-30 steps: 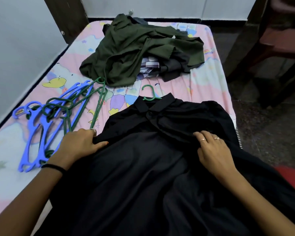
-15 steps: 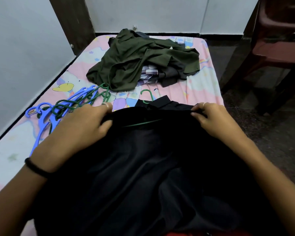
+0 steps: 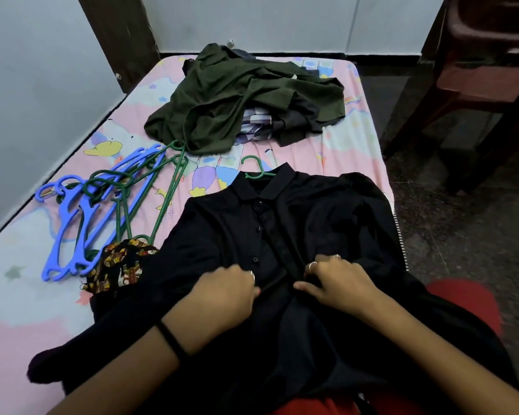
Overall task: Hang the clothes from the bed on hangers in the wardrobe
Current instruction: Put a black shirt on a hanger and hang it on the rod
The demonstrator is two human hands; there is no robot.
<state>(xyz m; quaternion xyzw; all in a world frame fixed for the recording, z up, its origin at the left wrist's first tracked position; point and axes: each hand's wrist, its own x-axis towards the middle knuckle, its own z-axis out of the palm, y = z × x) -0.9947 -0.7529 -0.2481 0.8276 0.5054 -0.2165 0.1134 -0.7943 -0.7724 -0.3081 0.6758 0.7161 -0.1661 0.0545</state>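
Note:
A black shirt (image 3: 222, 229) lies spread front-up on the bed (image 3: 348, 145), collar away from me. A green hanger (image 3: 256, 170) sits inside it, only its hook showing above the collar. My left hand (image 3: 225, 295) and my right hand (image 3: 339, 283) both pinch the shirt's button placket at mid-chest, one on each side of it. Behind the shirt lies a pile of clothes topped by an olive green garment (image 3: 237, 100). Several loose blue and green hangers (image 3: 102, 211) lie on the bed to the left.
A patterned black-and-yellow cloth (image 3: 120, 265) peeks out by the shirt's left sleeve. A wall (image 3: 27, 100) runs along the bed's left side. A dark wooden post (image 3: 120, 37) stands at the far left corner. Dark red plastic chairs (image 3: 489, 70) stand on the floor at right.
The shirt, lifted by its shoulders half a second ago, now lies flat on the bed. Both hands have moved down from the shoulders to the button placket. The patterned cloth has come into view.

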